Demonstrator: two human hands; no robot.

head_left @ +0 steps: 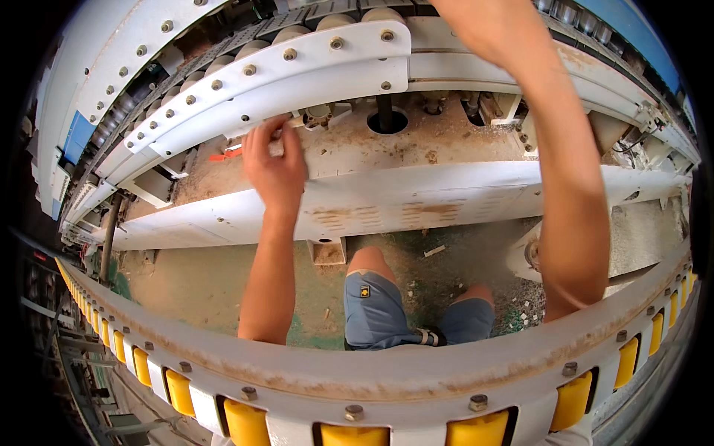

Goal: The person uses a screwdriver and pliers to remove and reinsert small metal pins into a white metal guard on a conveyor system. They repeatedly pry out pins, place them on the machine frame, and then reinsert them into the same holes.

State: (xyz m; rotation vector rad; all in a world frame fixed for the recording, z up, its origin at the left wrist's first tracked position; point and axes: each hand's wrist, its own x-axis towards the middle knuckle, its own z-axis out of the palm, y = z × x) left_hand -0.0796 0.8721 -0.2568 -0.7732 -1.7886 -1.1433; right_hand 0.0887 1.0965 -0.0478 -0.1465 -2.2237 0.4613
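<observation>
My left hand [275,160] is over the dusty ledge [401,152] of a white machine, its fingers curled together near a round metal fitting [318,113]. A small pale piece shows by the fingertips; what they grip, if anything, I cannot make out. A small red strip [225,154] lies on the ledge just left of that hand. My right hand [483,30] reaches over the white side rail [476,65] at the top. Its fingers are cut off by the picture's upper edge, so what it touches is hidden.
A bolted white plate [297,63] runs along rollers at the upper left. Dark round openings, one around a black rod [384,111], pierce the ledge. A curved grey rail [357,360] with yellow rollers [357,435] crosses the bottom. White scraps [435,251] litter the green floor.
</observation>
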